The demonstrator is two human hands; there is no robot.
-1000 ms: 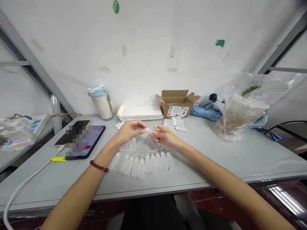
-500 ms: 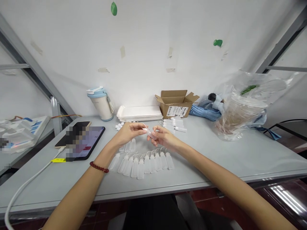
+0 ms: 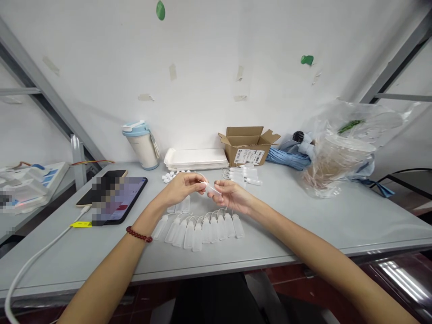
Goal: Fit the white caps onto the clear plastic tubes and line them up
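Above the grey table (image 3: 303,225), both hands meet on one small clear plastic bottle (image 3: 213,188). My right hand (image 3: 230,195) wraps its fingers round the bottle's body. My left hand (image 3: 182,185), with a red bead bracelet on the wrist, pinches the bottle's white tip. Just below the hands, a row of several like bottles (image 3: 199,227) with looped tethers lies flat on the table. More loose bottles (image 3: 245,174) lie behind the hands, and small white caps (image 3: 167,177) sit to the left of them.
Two phones (image 3: 111,193) lie at left, one on a white cable (image 3: 30,265). A blue-lidded jug (image 3: 141,144), a white tray stack (image 3: 196,158), an open cardboard box (image 3: 249,146), blue cloth (image 3: 290,155) and a clear plastic bag (image 3: 340,153) line the back.
The hands stay joined on the same bottle, with only slight shifts of the fingers. The view has drifted a little.
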